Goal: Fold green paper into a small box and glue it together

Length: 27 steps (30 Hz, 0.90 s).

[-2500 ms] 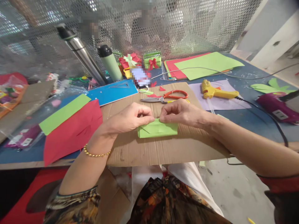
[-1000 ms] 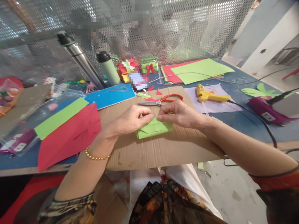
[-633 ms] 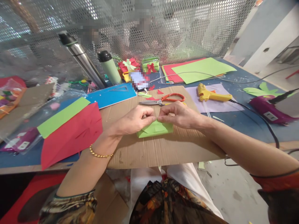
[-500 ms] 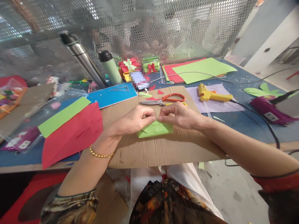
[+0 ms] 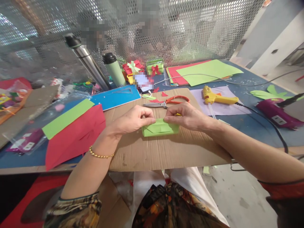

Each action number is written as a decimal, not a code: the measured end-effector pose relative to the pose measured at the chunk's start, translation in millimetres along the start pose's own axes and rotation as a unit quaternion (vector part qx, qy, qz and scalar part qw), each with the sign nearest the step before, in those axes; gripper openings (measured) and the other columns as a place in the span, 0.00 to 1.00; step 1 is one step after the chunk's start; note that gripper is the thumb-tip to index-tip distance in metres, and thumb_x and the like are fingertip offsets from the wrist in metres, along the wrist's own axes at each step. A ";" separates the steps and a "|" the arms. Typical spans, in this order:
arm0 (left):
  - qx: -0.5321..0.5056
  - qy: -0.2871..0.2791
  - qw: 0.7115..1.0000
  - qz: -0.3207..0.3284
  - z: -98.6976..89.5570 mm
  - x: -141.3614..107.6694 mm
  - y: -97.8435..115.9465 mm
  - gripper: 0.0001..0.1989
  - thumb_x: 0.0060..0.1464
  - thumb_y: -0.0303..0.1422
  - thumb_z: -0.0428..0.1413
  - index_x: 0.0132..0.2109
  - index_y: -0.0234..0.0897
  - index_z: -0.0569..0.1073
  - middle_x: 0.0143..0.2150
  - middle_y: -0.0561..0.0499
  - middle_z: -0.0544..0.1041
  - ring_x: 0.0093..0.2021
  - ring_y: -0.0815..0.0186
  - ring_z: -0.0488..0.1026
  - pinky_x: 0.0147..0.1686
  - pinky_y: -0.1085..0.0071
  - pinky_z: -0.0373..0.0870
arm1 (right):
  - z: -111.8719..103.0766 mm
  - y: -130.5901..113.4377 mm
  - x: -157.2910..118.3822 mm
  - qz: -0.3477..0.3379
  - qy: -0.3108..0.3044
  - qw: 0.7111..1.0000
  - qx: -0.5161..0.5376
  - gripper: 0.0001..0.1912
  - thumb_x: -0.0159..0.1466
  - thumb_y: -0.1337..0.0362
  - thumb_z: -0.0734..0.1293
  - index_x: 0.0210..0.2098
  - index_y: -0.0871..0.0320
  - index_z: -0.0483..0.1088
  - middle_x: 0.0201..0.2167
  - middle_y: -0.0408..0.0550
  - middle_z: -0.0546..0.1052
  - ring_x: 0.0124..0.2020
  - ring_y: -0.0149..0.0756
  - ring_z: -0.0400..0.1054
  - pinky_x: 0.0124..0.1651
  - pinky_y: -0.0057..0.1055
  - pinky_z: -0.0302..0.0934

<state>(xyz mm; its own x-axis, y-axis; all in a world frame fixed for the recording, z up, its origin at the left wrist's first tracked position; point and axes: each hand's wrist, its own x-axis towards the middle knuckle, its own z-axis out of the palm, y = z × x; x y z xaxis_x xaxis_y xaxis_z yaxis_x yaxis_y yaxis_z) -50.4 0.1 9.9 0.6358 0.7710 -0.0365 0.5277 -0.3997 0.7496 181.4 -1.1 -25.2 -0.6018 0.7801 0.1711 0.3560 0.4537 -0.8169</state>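
Observation:
A small folded light-green paper piece, shaped like a little bag with a flap, lies on the brown cardboard. At its upper edge, left of the middle, my left hand pinches the paper between thumb and fingers. My right hand is closed on the same edge a little to the right, thumb toward the other thumb. Just beyond my hands rest red-handled scissors, partly hidden by my right hand. Small red paper scraps lie behind them.
A yellow glue gun lies on lilac paper at right, its cord trailing near my forearm. To the left are red paper and a green strip. Bottles, finished paper bags and a phone stand or lie behind.
My hands have moved slightly apart along the paper's upper edge. The green paper's front face and flap now show more fully. The whole view has shifted a little.

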 end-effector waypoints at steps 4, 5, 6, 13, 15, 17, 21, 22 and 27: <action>-0.003 -0.011 1.000 -0.004 1.5 1.3 -1.0 0.15 0.54 0.35 0.57 0.23 0.36 0.65 0.21 0.59 0.57 0.23 0.73 0.52 0.23 0.75 0.51 | 1.9 -1.6 -0.4 0.001 -0.002 1.000 -0.002 0.15 0.65 0.58 0.65 0.23 0.58 0.66 0.21 0.40 0.65 0.24 0.27 0.56 0.28 0.29 0.49; -0.008 -0.013 1.000 -0.008 2.1 1.6 -1.6 0.15 0.54 0.35 0.57 0.22 0.36 0.64 0.21 0.59 0.57 0.23 0.74 0.52 0.23 0.75 0.51 | 1.9 -1.8 -0.4 0.005 -0.002 1.000 -0.002 0.15 0.65 0.58 0.65 0.23 0.58 0.66 0.20 0.40 0.64 0.24 0.27 0.56 0.28 0.29 0.48; -0.017 -0.010 1.000 -0.013 2.6 1.7 -2.2 0.16 0.54 0.35 0.58 0.22 0.36 0.64 0.21 0.59 0.57 0.23 0.74 0.52 0.24 0.75 0.51 | 1.7 -1.7 -0.3 0.009 -0.001 1.000 0.000 0.15 0.65 0.58 0.65 0.23 0.58 0.66 0.20 0.40 0.64 0.24 0.27 0.55 0.27 0.29 0.48; -0.031 0.071 0.997 -0.029 -4.8 -5.0 -3.3 0.16 0.58 0.39 0.56 0.26 0.36 0.69 0.24 0.56 0.64 0.27 0.71 0.59 0.28 0.73 0.56 | -4.8 2.5 -0.4 -0.009 0.031 0.999 -0.004 0.18 0.65 0.57 0.65 0.22 0.58 0.64 0.20 0.40 0.63 0.24 0.27 0.55 0.28 0.29 0.48; -0.023 0.077 0.996 -0.033 -8.4 -7.4 -3.6 0.15 0.58 0.39 0.56 0.26 0.35 0.70 0.24 0.56 0.66 0.27 0.71 0.61 0.29 0.73 0.58 | -5.4 4.0 -0.8 -0.010 0.041 0.999 -0.006 0.18 0.65 0.57 0.65 0.22 0.58 0.64 0.21 0.40 0.63 0.24 0.27 0.55 0.28 0.29 0.48; -0.026 0.072 0.997 -0.033 -10.2 -8.3 -4.7 0.12 0.56 0.38 0.58 0.28 0.35 0.73 0.26 0.54 0.70 0.29 0.70 0.64 0.31 0.72 0.61 | -5.6 4.8 -1.2 -0.004 0.046 0.999 -0.010 0.17 0.65 0.57 0.65 0.22 0.58 0.64 0.21 0.40 0.64 0.24 0.27 0.56 0.27 0.29 0.48; -0.029 0.075 0.996 -0.038 -8.3 -6.2 -9.3 0.11 0.54 0.38 0.59 0.30 0.35 0.74 0.28 0.53 0.72 0.28 0.70 0.65 0.30 0.72 0.62 | -5.9 4.8 -0.9 -0.007 0.044 0.999 -0.015 0.16 0.65 0.59 0.65 0.22 0.58 0.65 0.20 0.40 0.64 0.23 0.27 0.56 0.27 0.29 0.48; -0.026 0.079 0.996 -0.038 -7.3 -5.4 -10.5 0.11 0.54 0.38 0.59 0.30 0.35 0.74 0.27 0.53 0.72 0.28 0.70 0.65 0.29 0.72 0.61 | -5.9 4.8 -0.5 -0.008 0.042 0.999 -0.014 0.16 0.65 0.59 0.65 0.22 0.58 0.65 0.20 0.39 0.64 0.23 0.27 0.56 0.27 0.29 0.48; -0.001 0.109 0.993 -0.038 -3.7 -2.8 -14.9 0.10 0.55 0.35 0.58 0.29 0.35 0.75 0.26 0.52 0.72 0.28 0.69 0.65 0.29 0.71 0.60 | -4.7 6.1 0.6 -0.001 0.042 0.999 0.001 0.17 0.65 0.58 0.65 0.22 0.58 0.65 0.20 0.40 0.64 0.23 0.26 0.56 0.27 0.29 0.48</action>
<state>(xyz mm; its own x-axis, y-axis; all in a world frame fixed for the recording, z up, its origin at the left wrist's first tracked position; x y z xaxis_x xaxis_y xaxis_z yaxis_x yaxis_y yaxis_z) -62.2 5.7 1.2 0.4569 0.8880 0.0512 0.5675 -0.3353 0.7520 186.5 4.1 -27.5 -0.5400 0.8126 0.2195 0.3532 0.4554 -0.8172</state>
